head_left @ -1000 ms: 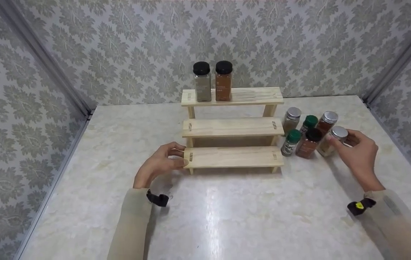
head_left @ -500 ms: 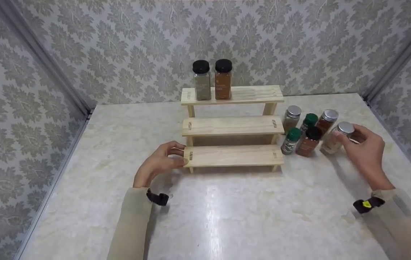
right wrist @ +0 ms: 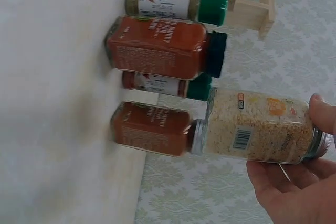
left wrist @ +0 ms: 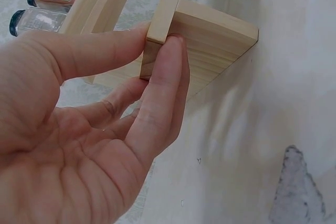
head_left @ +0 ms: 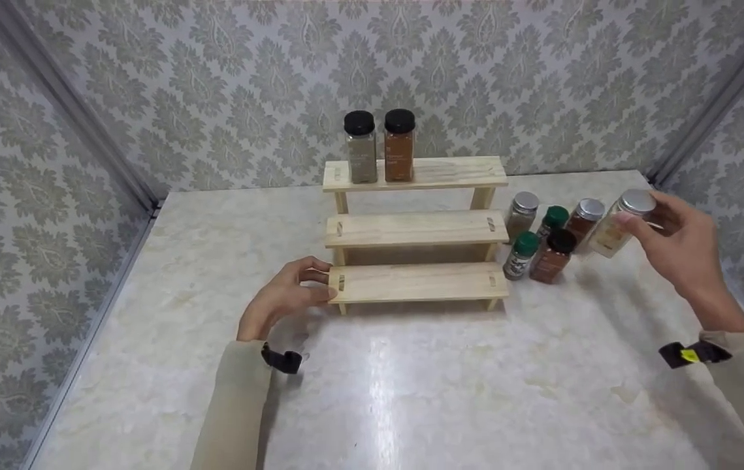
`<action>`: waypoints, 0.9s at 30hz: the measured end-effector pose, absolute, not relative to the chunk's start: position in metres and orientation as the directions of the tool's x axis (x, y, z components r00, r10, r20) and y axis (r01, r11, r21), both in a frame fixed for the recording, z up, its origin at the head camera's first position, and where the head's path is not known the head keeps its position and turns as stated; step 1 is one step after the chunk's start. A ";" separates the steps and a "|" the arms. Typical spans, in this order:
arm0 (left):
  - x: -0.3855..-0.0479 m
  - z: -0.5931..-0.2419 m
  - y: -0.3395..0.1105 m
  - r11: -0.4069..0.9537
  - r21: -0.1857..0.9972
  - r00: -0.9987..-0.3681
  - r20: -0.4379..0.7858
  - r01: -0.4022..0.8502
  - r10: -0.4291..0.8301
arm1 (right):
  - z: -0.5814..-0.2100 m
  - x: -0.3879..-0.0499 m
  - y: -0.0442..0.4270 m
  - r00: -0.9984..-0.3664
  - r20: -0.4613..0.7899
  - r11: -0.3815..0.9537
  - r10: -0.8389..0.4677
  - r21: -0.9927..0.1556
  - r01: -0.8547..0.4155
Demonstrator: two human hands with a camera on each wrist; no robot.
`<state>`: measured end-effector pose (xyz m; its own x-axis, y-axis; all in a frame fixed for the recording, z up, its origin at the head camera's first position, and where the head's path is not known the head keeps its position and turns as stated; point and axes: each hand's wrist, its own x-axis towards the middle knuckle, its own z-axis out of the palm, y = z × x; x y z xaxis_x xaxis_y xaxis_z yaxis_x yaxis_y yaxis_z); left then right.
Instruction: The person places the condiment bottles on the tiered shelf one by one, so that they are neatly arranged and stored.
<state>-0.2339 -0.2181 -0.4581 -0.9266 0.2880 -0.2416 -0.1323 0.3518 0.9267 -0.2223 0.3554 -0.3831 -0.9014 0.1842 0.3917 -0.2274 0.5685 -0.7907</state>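
My left hand [head_left: 287, 297] pinches the left end of the lowest board of a three-step wooden rack [head_left: 417, 284]; in the left wrist view, thumb and fingers [left wrist: 165, 77] close on the board's end. My right hand [head_left: 688, 248] grips a silver-capped jar [head_left: 613, 228] near its cap, tilted and raised off the table. The right wrist view shows pale granules inside this jar [right wrist: 257, 127], its base beside the silver cap of a red-brown jar [right wrist: 152, 128]. Two black-capped jars, one greyish [head_left: 363, 156] and one orange-brown [head_left: 399, 155], stand on the top step.
Right of the rack several jars stand close together on the table [head_left: 450, 391]: a silver-capped one [head_left: 520, 219], two green-capped ones [head_left: 519, 261] [head_left: 553, 222], a black-capped one [head_left: 551, 261] and a red-brown silver-capped one [head_left: 584, 222]. Patterned walls enclose the back and sides.
My right hand has lifted the silver-capped jar off the table, moving it up and to the right, away from the black-capped jar. My left hand keeps its hold on the rack.
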 end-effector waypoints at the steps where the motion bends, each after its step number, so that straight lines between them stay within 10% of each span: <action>1: -0.234 -0.458 -0.218 0.355 0.926 -0.928 -0.239 -0.129 0.286 | -0.378 -0.223 0.354 -0.902 0.400 0.560 0.164 -0.790 -0.249; 27: -0.233 -0.459 -0.219 0.292 0.945 -0.920 -0.238 -0.145 0.313 | -0.290 -0.275 0.258 -0.887 0.416 0.488 -0.200 -0.743 -0.458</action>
